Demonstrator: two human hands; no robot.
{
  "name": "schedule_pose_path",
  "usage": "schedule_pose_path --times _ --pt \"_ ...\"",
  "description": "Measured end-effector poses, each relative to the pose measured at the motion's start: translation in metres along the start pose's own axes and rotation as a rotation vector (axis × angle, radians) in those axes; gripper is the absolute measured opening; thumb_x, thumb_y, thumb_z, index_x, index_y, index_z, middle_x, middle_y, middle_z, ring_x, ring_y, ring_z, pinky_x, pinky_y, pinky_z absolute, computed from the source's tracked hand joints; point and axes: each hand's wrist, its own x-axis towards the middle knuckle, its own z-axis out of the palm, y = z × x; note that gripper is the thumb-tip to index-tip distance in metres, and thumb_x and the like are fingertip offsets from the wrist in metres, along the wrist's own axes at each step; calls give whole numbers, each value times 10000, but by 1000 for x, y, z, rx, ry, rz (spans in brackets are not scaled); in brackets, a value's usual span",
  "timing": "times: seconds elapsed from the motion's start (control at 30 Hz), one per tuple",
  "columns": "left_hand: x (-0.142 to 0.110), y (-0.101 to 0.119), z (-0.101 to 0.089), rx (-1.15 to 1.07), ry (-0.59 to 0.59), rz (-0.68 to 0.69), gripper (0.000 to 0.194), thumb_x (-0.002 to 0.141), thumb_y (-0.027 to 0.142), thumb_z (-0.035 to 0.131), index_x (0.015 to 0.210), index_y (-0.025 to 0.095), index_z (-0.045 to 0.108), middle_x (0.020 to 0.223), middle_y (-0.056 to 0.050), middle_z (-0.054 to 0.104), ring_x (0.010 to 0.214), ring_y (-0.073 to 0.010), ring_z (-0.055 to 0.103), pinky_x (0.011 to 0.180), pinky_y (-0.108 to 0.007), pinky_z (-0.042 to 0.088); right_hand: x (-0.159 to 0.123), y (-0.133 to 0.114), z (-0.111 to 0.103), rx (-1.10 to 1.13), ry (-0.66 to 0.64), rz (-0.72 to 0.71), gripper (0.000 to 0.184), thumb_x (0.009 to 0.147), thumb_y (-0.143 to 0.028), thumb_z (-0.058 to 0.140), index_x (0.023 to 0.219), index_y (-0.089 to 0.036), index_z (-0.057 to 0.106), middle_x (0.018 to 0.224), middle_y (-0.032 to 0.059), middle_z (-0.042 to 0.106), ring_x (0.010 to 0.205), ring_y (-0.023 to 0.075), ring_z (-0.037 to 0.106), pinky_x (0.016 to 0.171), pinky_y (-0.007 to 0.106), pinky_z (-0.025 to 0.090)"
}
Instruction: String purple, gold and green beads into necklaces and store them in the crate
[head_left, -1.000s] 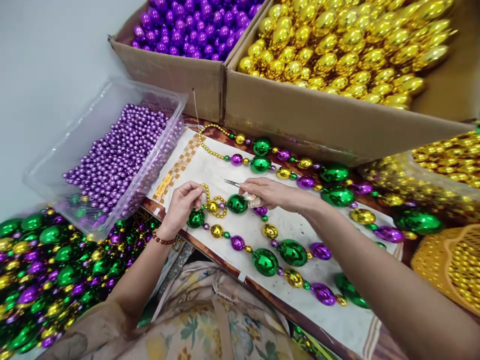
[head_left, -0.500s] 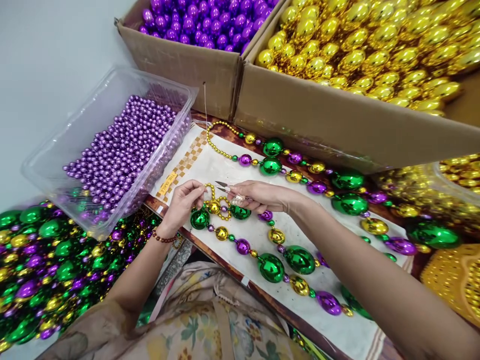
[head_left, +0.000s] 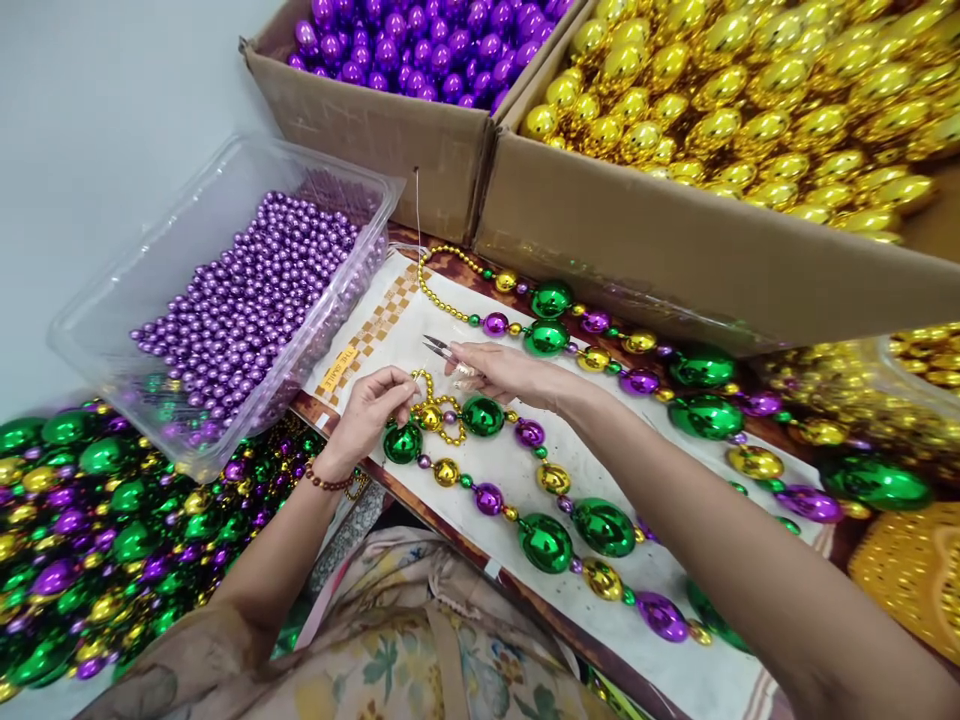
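Observation:
My left hand (head_left: 375, 408), with a beaded bracelet at the wrist, is closed in a pinch at the small gold beads of a bead necklace (head_left: 484, 415). Its fingertips partly hide what they grip there. Larger green, gold and purple beads of this necklace run down to the right over the white cloth, under my right forearm. My right hand (head_left: 510, 372) is closed around small thread snips (head_left: 437, 347), their pointed blades apart and facing left. Just above the left fingertips, the blades touch nothing. Something clear and shiny shows under the right fingers.
A second bead necklace (head_left: 546, 337) lies behind, looped near a thread from the cardboard box. Boxes of purple beads (head_left: 416, 50) and gold beads (head_left: 720, 100) stand at the back. A clear tub (head_left: 225, 165) of small purple beads is left, above heaped necklaces (head_left: 127, 540).
My right hand and the snips have moved slightly up and away from the gold beads. My left hand stays almost in place, its pinch still at the necklace. The view has shifted a little.

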Motion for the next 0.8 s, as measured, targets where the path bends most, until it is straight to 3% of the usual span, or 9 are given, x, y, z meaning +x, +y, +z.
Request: schedule_pose_path --times 0.27,0.5,0.8 --pt "1 -3 -2 12 -14 -19 267 834 389 773 791 144 673 681 4 621 515 -53 519 490 -169 406 11 -4 -12 -64 -61 -58 309 986 -481 601 906 -183 577 715 -3 488 547 94 410 459 218 310" --pt "1 -4 -4 42 -26 -7 257 845 387 764 804 146 684 677 8 609 514 -54 521 493 -171 412 14 -7 -15 18 -80 -26 282 970 -452 639 925 -176 602 615 -60 337 483 72 228 429 217 140" --pt "2 0 -1 41 -5 -22 287 809 402 788 770 142 674 665 6 613 500 -48 501 476 -165 388 15 -4 -14 68 5 -39 234 963 -394 653 878 -187 586 603 -58 362 462 63 190 439 229 101"
